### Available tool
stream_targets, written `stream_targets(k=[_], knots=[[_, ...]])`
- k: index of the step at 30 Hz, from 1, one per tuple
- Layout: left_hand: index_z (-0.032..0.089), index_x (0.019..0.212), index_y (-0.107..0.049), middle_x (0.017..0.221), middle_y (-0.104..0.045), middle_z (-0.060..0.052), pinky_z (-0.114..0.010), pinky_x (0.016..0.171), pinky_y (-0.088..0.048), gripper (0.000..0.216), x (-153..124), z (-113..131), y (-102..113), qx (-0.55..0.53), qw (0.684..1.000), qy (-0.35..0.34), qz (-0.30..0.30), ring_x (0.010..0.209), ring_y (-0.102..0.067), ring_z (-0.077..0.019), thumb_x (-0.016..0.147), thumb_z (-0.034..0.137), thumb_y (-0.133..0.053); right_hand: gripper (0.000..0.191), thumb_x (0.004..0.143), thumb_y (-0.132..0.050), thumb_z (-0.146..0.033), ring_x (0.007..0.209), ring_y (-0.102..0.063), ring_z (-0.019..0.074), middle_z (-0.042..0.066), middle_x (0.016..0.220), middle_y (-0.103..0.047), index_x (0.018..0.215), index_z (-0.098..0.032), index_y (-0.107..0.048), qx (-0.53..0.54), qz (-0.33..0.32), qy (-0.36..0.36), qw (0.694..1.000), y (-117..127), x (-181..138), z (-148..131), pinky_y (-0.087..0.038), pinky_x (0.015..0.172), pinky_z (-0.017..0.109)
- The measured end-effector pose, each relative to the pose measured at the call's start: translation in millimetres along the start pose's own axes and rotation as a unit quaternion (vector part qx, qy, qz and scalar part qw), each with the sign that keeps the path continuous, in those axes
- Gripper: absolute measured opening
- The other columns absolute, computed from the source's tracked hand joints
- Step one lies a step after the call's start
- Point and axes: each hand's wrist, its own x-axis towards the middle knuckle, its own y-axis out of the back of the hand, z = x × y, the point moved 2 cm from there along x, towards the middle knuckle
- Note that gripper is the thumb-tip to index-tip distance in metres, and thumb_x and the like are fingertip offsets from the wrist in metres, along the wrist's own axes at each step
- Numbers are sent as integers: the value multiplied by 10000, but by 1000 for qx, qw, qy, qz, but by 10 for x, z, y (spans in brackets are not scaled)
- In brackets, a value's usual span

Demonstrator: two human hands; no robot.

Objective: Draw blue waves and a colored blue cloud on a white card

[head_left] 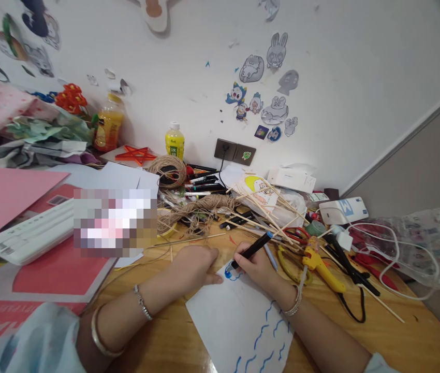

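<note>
White paper: blue wavy lines, cloud outline
Right hand: pinches blue-ended black marker
Left hand: thumb, forefinger parted at paper's edge

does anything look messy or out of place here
Yes: thin sticks lie crisscrossed beyond the right hand, pointing every which way, and a yellow glue gun lies on its side with a black cord curled beside it. No spill is visible.

Wht paper w/ blue wavy lines; blk marker, blue end, over paper; yel glue gun R of paper.
</note>
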Motion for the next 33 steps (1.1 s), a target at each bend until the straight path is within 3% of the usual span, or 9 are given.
stream_targets(k=[33], knots=[[176, 909, -625, 852, -684, -96, -315, 631, -430, 335, -7, 2, 6, -1, 1000, 3, -7, 788, -646, -288, 789, 489, -618, 242, 772, -584, -355, 475, -455, 103, -41, 528, -472, 613, -198, -494, -18, -4, 11, 1000, 7, 5, -10, -381, 443, 211]])
